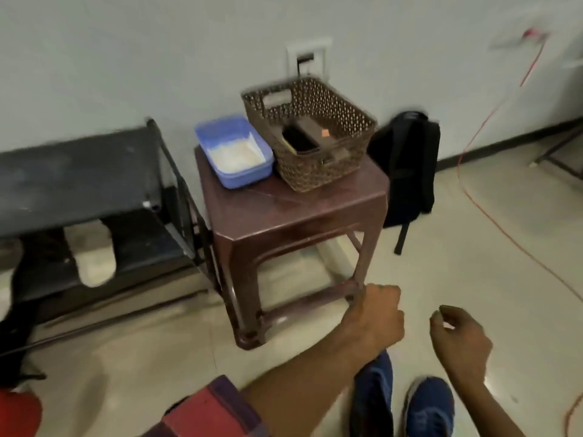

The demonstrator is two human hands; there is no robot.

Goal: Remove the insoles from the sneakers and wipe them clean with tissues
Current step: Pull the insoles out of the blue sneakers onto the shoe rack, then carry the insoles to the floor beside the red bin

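Head view. Gripping near right stool leg with left hand, probably to drag it closer; keeping right hand loose, empty, above blue sneakers on near floor. Insoles unseen, presumably inside. Tub and basket parked far on tabletop.

Glossy brown plastic stool, perforated plastic basket, seemingly cloth blue sneakers.

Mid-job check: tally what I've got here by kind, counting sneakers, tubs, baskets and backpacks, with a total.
Blue sneakers: 2
Blue tubs: 1
Brown baskets: 1
Black backpacks: 1
Total: 5
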